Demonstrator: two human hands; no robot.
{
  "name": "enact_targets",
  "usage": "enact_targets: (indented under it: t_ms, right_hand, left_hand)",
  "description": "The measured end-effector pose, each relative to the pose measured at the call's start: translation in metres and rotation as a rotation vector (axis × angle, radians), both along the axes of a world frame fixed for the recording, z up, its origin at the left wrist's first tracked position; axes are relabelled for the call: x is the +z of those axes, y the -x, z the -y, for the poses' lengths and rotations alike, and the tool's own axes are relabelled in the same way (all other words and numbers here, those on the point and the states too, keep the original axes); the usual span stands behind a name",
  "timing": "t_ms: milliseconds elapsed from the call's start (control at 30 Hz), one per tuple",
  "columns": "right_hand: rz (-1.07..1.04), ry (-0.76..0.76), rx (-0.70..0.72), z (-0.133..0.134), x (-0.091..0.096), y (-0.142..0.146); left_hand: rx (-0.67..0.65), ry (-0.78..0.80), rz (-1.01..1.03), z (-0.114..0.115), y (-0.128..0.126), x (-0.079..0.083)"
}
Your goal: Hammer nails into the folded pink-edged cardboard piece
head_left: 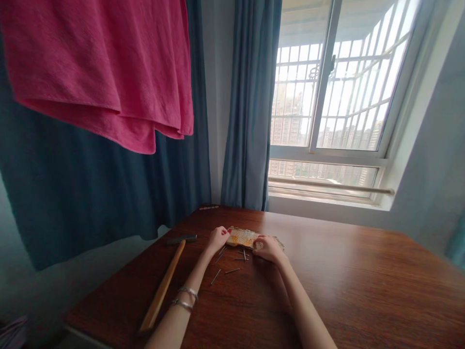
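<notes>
A flat, rectangular piece with a pale, orange-patterned face and a rough edge (pixel 242 237) lies on the table; it looks like cardboard, but I cannot be sure. My left hand (pixel 219 239) pinches its left end, near a small red patch. Over the right end curls my right hand (pixel 269 248), hiding part of the piece. Several loose nails (pixel 232 270) are scattered just in front of it, between my forearms. To the left of my left arm rests a hammer (pixel 165 283) with a wooden handle and a dark metal head.
The brown wooden table (pixel 363 281) stretches away to the right. Dark blue curtains (pixel 250 121) hang behind it, beside a barred window (pixel 327 97). A pink towel (pixel 101 68) hangs at the upper left. Small round items (pixel 209 208) sit at the table's far corner.
</notes>
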State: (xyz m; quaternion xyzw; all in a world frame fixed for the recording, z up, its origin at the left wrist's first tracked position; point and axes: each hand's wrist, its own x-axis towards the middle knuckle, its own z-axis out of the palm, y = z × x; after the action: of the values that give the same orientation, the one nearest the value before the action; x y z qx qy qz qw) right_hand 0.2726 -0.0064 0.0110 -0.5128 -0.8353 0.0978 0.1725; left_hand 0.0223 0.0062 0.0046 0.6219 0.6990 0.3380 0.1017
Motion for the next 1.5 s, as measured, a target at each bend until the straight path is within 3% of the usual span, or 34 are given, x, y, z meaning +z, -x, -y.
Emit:
enact_targets:
  t_ms: [233, 400, 600, 767, 967, 1067, 1167, 1367, 1500]
  right_hand:
    - [0.094, -0.075, -0.103, -0.001, -0.005, -0.017]
    - [0.165, -0.108, -0.212, 0.009, -0.006, -0.053]
    - [0.219, -0.135, -0.320, 0.046, -0.006, -0.105]
    - [0.268, -0.171, -0.355, 0.085, -0.010, -0.126]
    - [0.210, -0.211, -0.411, 0.110, -0.016, -0.135]
    - [0.048, -0.152, -0.426, 0.106, -0.017, -0.141]
    - [-0.086, -0.095, -0.450, 0.096, -0.018, -0.150]
    - [-0.277, -0.072, -0.477, 0.078, -0.024, -0.177]
    - [-0.394, -0.032, -0.517, 0.070, -0.028, -0.192]
  left_hand:
    - [-0.143, -0.124, 0.073, 0.005, -0.016, 0.001]
    - [-0.226, -0.120, 0.179, 0.008, -0.024, 0.002]
    - [-0.530, 0.177, 0.442, 0.020, -0.056, 0.006]
    - [-0.713, 0.381, 0.551, 0.032, -0.101, -0.004]
    - [-0.675, 0.559, 0.704, 0.045, -0.169, -0.015]
    - [-0.631, 0.563, 0.714, 0.046, -0.201, -0.015]
    - [-0.583, 0.533, 0.600, 0.040, -0.227, -0.013]
    - [-0.468, 0.523, 0.411, 0.023, -0.254, -0.013]
    - [-0.483, 0.511, 0.395, 0.018, -0.259, -0.015]
